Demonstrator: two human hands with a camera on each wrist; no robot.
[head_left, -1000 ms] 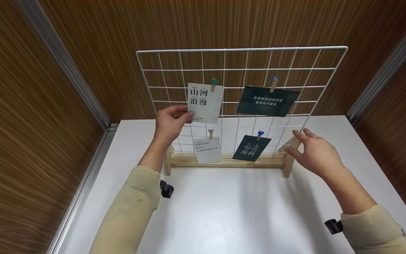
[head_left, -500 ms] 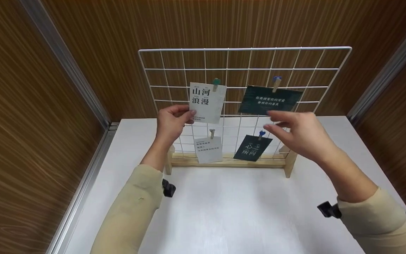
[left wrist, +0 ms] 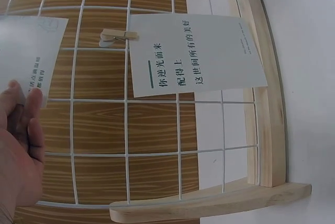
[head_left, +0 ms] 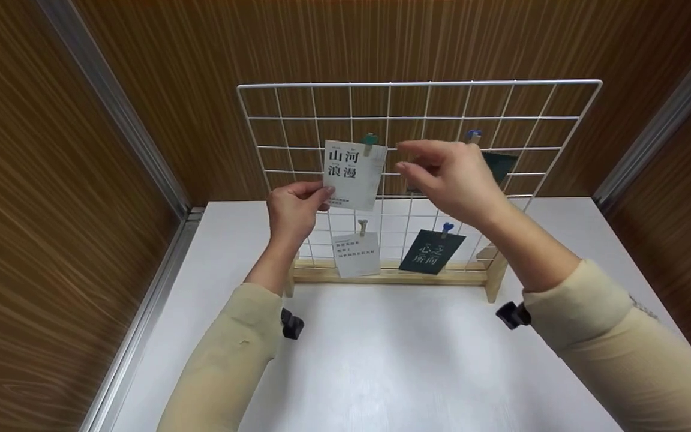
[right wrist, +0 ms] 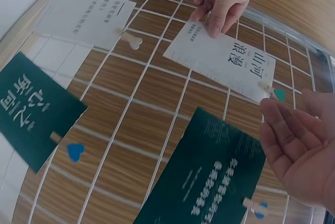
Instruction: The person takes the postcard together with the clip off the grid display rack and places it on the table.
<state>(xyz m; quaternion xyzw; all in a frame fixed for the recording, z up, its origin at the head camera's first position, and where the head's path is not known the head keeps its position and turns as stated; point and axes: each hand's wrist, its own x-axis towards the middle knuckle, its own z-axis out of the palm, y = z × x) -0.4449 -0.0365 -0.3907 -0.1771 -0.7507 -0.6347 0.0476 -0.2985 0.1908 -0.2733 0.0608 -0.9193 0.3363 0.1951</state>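
My left hand (head_left: 291, 214) pinches the lower left edge of a white card (head_left: 357, 180) with large black characters, between thumb and fingers. A clothespin with a green top (head_left: 370, 140) clips this card's upper right part to the white wire grid (head_left: 405, 84). To the right of the card is my right hand (head_left: 453, 177), thumb and index finger apart with nothing between them. In the right wrist view its fingertips (right wrist: 269, 108) come close to the green-topped clothespin. Behind the right hand in the head view, a dark green card (head_left: 500, 165) is mostly hidden.
Lower on the grid hang a smaller white card (head_left: 356, 257) under a pale clothespin (head_left: 363, 226) and a dark green card (head_left: 432, 252) under a blue heart clothespin (head_left: 447, 228). A wooden stand (head_left: 393, 276) supports the grid on a white table (head_left: 381, 360).
My right hand has moved from the grid's lower right side up and left, across the upper green card toward the white card's clothespin. The left hand keeps its hold on the white card.
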